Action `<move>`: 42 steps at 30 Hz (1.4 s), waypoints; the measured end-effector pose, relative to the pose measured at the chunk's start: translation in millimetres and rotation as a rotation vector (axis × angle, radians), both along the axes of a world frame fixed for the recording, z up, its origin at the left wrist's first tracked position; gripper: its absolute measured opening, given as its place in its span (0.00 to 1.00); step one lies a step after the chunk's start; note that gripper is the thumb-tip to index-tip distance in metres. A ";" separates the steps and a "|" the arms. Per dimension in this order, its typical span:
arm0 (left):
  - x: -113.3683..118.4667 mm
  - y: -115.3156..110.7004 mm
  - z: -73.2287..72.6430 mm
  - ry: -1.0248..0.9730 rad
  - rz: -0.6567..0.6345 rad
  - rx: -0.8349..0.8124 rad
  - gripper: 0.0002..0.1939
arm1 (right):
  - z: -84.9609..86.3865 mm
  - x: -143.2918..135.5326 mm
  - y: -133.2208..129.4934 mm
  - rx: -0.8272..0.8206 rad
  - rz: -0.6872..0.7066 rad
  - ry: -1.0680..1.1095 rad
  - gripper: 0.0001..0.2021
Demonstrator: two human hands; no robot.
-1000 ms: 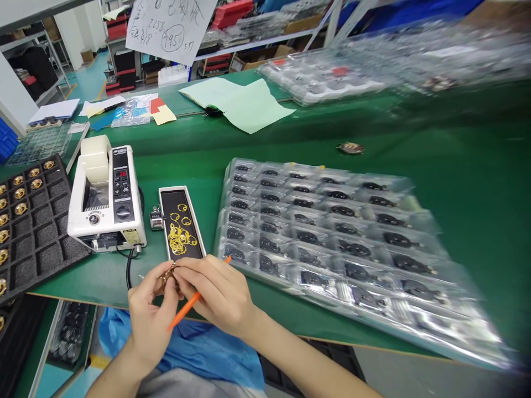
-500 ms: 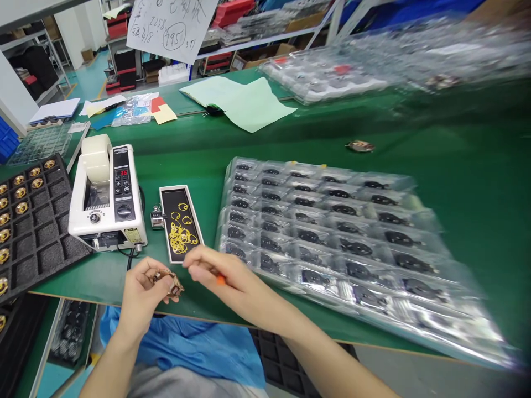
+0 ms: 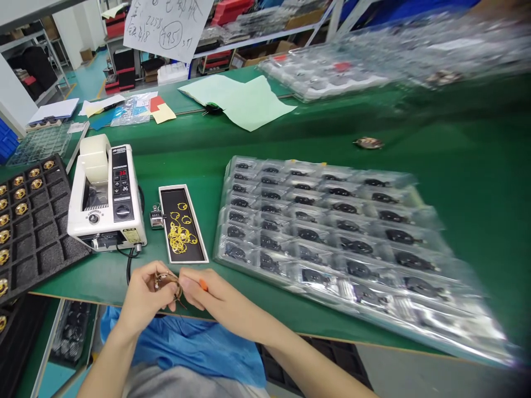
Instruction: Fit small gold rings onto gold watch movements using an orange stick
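Note:
My left hand (image 3: pixel 147 293) is closed, with thumb and fingers pinching a small round copper-coloured part (image 3: pixel 162 281) at the bench's front edge. A thin strip hangs from its right side. My right hand (image 3: pixel 209 293) is closed against the part's right edge, fingertips pressed together. An orange bit (image 3: pixel 203 284) shows between its fingers; whatever it belongs to is mostly hidden. Just beyond the hands lies a white-rimmed box (image 3: pixel 203 243) with a black inside, holding thin yellow rings (image 3: pixel 181 240). A tally counter (image 3: pixel 156 217) stands against the box's left side.
A white tape dispenser (image 3: pixel 128 213) stands left of the box. Farther left is a black foam tray (image 3: pixel 50 257) with gold round parts. Stacked clear trays (image 3: pixel 315 260) with black parts fill the right. Another coppery part (image 3: pixel 368 143) lies behind them, and green paper (image 3: pixel 257 105) at the back.
My right hand has moved left and down, from beside the box to the copper-coloured part in my left hand. The left hand has barely shifted.

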State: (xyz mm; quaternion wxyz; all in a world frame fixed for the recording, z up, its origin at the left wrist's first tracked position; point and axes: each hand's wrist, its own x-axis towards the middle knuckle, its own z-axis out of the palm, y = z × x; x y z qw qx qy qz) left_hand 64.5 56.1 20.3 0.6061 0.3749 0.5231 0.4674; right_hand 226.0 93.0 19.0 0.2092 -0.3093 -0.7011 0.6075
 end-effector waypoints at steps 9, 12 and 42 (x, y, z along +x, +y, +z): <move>3.3 -4.1 -11.8 0.039 0.203 0.087 0.11 | -13.1 -9.9 -6.2 -0.152 -0.187 0.134 0.31; 5.4 -7.4 -18.1 0.125 0.279 0.184 0.07 | -14.5 -12.2 -7.1 -0.223 -0.251 0.198 0.30; -48.9 8.2 53.7 0.578 0.423 0.657 0.10 | -14.5 1.8 -10.0 -0.635 -0.331 0.582 0.25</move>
